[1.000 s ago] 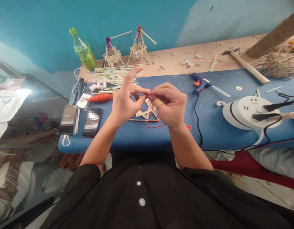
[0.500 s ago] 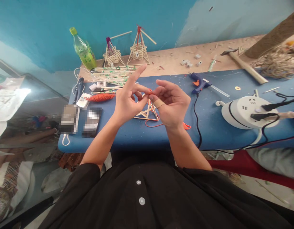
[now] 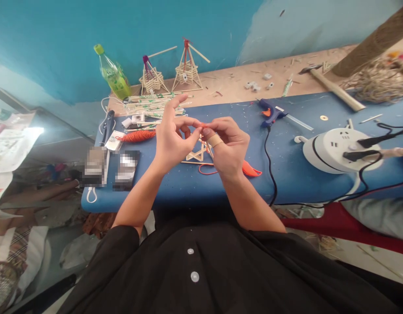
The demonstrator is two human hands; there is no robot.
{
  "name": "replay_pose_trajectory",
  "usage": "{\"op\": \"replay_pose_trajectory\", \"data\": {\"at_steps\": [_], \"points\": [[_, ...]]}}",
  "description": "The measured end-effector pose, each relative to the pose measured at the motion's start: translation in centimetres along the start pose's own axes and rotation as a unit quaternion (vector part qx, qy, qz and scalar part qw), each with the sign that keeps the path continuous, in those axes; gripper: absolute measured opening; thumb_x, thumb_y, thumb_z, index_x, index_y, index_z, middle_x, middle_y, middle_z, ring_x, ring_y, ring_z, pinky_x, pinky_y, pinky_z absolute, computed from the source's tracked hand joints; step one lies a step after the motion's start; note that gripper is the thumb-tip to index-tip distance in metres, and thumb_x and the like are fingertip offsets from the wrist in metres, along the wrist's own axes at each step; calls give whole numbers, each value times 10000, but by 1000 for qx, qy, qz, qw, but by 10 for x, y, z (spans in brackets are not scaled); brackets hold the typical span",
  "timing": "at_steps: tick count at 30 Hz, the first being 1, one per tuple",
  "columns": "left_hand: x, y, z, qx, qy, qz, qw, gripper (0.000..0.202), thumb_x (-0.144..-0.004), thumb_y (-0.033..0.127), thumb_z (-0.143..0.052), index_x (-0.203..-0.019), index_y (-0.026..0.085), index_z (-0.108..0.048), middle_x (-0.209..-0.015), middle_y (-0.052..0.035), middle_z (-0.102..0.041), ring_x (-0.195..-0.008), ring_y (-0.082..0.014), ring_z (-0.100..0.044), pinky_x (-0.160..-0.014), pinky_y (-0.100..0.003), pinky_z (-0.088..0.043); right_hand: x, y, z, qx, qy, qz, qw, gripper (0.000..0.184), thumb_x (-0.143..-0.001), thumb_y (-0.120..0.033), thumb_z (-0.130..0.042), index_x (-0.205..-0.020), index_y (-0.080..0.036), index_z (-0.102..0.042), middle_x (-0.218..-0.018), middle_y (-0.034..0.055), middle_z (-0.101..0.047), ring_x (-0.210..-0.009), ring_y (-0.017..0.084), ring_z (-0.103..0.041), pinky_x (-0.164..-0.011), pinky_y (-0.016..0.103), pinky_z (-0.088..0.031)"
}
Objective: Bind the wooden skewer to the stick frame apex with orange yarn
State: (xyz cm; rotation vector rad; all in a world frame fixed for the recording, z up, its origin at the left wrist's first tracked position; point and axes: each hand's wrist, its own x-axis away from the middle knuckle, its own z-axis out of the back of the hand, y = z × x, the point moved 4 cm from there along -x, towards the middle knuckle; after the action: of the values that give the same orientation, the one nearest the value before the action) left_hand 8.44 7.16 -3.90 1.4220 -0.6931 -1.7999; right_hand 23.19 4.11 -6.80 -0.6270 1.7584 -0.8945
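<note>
Between thumb and forefinger, my left hand (image 3: 177,141) pinches orange string at the top of a small wooden-stick frame (image 3: 198,152). My right hand (image 3: 229,144), with a plaster on its thumb, closes on the same orange string (image 3: 204,125) from the right. The frame stands on the blue table, partly hidden by both hands. A loop of the string trails beneath it. Orange-handled scissors (image 3: 252,169), partly covered, lie by my right wrist. A bundle of orange cord (image 3: 139,136) rests left of my left hand.
Two finished-looking stick frames (image 3: 152,78) stand at the back beside a green bottle (image 3: 114,74). Wrapped sticks (image 3: 149,104) lie before them. Rightward are a glue gun (image 3: 270,112), a hammer (image 3: 335,89) and a white power strip (image 3: 340,150) with cables.
My right fingers have curled in closer to the string at the frame's top. More of the orange scissors shows beside my right wrist.
</note>
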Motion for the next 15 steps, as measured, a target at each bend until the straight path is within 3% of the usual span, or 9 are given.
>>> {"op": "replay_pose_trajectory", "data": {"at_steps": [4,9,12,15], "points": [[-4,0,1,16,7,16,1000,693,-874,219,-856,-1460,292,-495,-858,58,-789,-515,-68,-570,-518,-232,-434,-3,-1,2,12,-5,22,1000,29,-932,-263,-807,-922,-251,-783,-956,19,-720,-815,152,-720,-713,311,-637],[-9,6,4,-7,-11,-5,1000,727,-824,120,-816,-1444,310,-487,-825,68,-791,-451,-70,-493,-485,-256,-423,-8,-21,2,107,-68,159,979,51,-957,-228,-787,-956,-279,-788,-1196,49,-798,-1039,237,-787,-883,440,-686],[-11,17,6,-25,-35,-28,999,766,-788,64,-765,-1455,300,-472,-833,77,-791,-446,-69,-498,-491,-261,-415,-10,-28,4,113,-75,192,972,127,-965,-164,-769,-972,-287,-803,-1085,26,-834,-1004,231,-813,-921,450,-686],[-11,24,6,-47,-50,-48,996,773,-795,51,-720,-1479,281,-444,-854,74,-787,-451,-68,-498,-498,-265,-405,-11,-27,6,108,-41,167,979,133,-934,-150,-797,-932,-281,-819,-982,12,-833,-913,205,-808,-838,401,-687]]}}
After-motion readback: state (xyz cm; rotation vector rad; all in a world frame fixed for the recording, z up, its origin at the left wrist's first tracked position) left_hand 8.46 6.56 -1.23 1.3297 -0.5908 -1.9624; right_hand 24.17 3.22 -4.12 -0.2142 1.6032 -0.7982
